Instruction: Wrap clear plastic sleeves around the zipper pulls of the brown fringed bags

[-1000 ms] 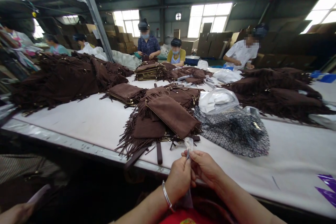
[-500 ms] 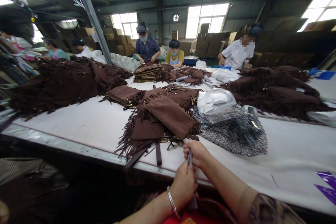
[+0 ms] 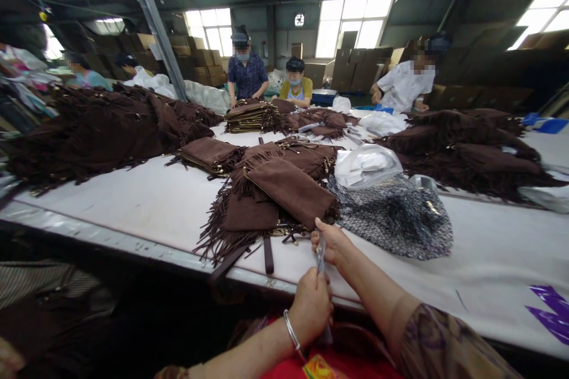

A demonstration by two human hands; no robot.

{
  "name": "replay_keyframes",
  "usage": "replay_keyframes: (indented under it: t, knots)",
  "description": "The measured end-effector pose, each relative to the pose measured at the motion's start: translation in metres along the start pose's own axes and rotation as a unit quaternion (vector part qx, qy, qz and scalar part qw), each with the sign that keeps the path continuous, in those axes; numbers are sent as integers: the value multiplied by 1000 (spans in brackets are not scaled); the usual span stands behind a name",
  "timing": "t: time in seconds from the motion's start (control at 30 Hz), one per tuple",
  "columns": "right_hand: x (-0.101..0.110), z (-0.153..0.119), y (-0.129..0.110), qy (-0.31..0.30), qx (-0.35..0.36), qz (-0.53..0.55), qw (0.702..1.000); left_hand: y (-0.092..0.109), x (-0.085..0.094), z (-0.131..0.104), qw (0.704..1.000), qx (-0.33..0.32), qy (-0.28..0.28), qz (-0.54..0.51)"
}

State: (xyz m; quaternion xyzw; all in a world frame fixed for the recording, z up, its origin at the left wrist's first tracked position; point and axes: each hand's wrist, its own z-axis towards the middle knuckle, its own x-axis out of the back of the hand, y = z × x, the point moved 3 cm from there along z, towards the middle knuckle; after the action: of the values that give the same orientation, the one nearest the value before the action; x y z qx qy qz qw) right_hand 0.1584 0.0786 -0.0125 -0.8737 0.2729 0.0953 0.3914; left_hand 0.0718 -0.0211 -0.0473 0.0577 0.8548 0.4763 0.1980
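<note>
Clenched strip point(image 3: 320, 258) in left hand point(image 3: 313, 303), pinched it higher in right hand point(image 3: 333, 244); seemingly hadn't finished, had pouches point(image 3: 291, 190) lying unwrapped.

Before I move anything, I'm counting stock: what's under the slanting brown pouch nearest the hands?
Under the slanting pouch, another brown pouch shows at its lower left, with fringe further left. What its middle covers, or how many, cannot be seen.

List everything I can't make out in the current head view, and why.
Head view:
- Middle of the grey strip: hidden by the left hand.
- Part of the lower brown pouch: covered by the upper brown pouch.
- What looks like a hand: blurred, cut off by the left edge.
- Purple pieces: cut off by the right edge.
</note>
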Motion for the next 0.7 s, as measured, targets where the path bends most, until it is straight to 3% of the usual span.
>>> replay_keyframes:
  t: [0.13, 0.2, 0.27, 0.33, 0.4, 0.43, 0.5, 0.57, 0.6, 0.67, 0.7]
  knots:
    - [10, -9, -11, -22, -21, -43, 999, 12, -1, -9, 999, 8, 15, 39]
    - [20, -20, -12, -33, -12, -68, 997, 24, 1, -18, 997, 8, -12, 72]
    - [31, -35, -7, -44, 22, -109, 993, 40, 4, -30, 984, -50, -70, 154]
    - [43, -50, 5, -45, 58, -172, 982, 56, 8, -41, 940, -149, -151, 266]
    - [54, -60, 17, -33, 93, -263, 960, 69, 17, -44, 883, -232, -181, 365]
    - [60, -63, 21, -21, 118, -321, 939, 75, 23, -41, 865, -261, -154, 400]
    - [71, -68, 21, 19, 209, -448, 869, 89, 40, -25, 842, -312, -27, 438]
    - [80, -72, 12, 82, 323, -550, 766, 102, 57, -5, 820, -344, 116, 442]
    - [82, -76, 7, 113, 376, -581, 713, 107, 64, 6, 814, -345, 155, 440]
    - [80, -84, 2, 150, 455, -603, 638, 111, 71, 27, 838, -315, 174, 411]
    - [75, -88, 2, 141, 480, -599, 625, 111, 73, 36, 867, -283, 161, 378]
